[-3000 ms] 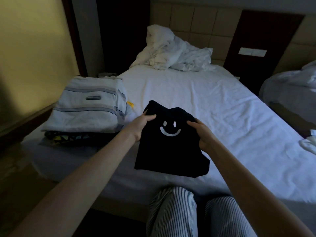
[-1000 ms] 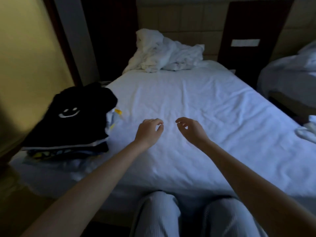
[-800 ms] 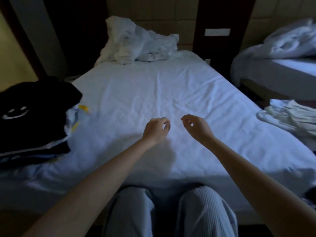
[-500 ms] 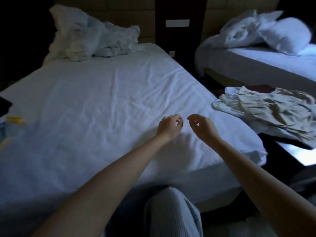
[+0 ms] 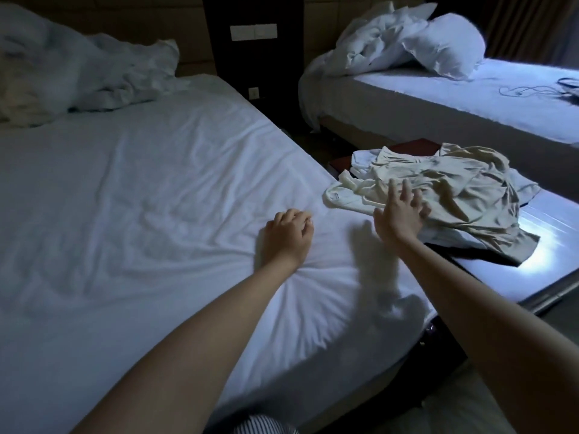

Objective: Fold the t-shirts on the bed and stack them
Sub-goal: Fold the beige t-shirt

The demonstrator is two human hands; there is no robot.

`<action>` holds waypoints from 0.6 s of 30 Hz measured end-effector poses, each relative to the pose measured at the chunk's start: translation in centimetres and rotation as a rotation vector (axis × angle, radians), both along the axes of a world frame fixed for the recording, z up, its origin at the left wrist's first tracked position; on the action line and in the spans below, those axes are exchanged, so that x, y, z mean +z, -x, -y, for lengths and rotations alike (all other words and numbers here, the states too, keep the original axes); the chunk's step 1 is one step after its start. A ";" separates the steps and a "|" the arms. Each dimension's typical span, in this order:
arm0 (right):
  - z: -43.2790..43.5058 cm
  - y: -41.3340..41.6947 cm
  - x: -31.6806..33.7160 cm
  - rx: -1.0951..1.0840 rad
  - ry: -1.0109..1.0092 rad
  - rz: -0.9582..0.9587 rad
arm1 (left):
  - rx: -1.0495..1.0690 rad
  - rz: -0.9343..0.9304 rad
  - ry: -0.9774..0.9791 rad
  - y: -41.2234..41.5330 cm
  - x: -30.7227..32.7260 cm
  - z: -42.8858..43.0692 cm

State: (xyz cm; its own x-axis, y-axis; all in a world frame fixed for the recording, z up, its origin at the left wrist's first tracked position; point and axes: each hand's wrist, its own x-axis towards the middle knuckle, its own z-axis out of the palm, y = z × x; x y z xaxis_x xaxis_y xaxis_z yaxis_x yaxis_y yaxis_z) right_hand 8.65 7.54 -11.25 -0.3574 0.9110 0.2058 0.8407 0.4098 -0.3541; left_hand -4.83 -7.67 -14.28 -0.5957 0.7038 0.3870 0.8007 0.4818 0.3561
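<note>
A heap of crumpled cream and white t-shirts [image 5: 448, 195] lies on a low surface at the right edge of the bed [image 5: 141, 198], one corner draped onto the sheet. My right hand [image 5: 399, 213] reaches over the near left part of that heap with fingers spread; it holds nothing. My left hand [image 5: 286, 236] hovers above the bed sheet with fingers loosely curled and empty. The folded stack with the black smiley shirt is out of view to the left.
A rumpled white duvet [image 5: 81, 73] sits at the head of the bed. A second bed [image 5: 438, 104] with a pillow [image 5: 445, 45] and a cable stands at the right across a narrow gap. A shiny pale surface [image 5: 532, 255] lies under the shirt heap.
The black smiley shirt went from my hands onto the stack at the left. My view then swung right, and my right hand opened and stretched out to the cream shirt heap.
</note>
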 end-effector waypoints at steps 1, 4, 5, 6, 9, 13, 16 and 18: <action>-0.9 0.2 -0.1 -0.051 0.041 0.023 | 0.007 -0.010 0.001 0.0 0.0 0.0; -2.5 0.8 -0.6 -0.109 0.053 -0.039 | 0.011 -0.021 -0.003 -0.1 0.1 0.0; -2.8 0.7 -0.8 -0.107 0.048 -0.093 | 0.010 -0.020 -0.005 -0.1 -0.1 0.1; -3.2 0.5 -0.8 -0.109 0.047 -0.151 | 0.008 -0.022 -0.006 -0.1 -0.1 0.1; -4.3 -0.9 -0.6 -0.124 0.062 -0.208 | 0.009 -0.021 -0.021 0.0 -0.1 0.0; -4.2 -2.2 -0.1 -0.080 -0.028 -0.017 | -0.003 0.008 -0.043 0.1 -0.2 -0.2; -3.0 -1.5 1.3 -0.072 0.002 -0.084 | -0.015 0.038 -0.039 -0.2 0.1 -0.1; -1.3 -0.5 2.7 -0.014 0.072 -0.257 | -0.016 0.047 -0.028 -0.3 0.3 0.1</action>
State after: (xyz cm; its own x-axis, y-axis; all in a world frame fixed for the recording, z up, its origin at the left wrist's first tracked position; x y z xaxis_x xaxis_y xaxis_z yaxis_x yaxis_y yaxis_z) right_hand 9.14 8.82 -8.55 -0.2894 0.9309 0.2231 0.7245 0.3653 -0.5845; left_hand -4.56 -7.72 -13.99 -0.6022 0.7027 0.3790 0.7904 0.4581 0.4067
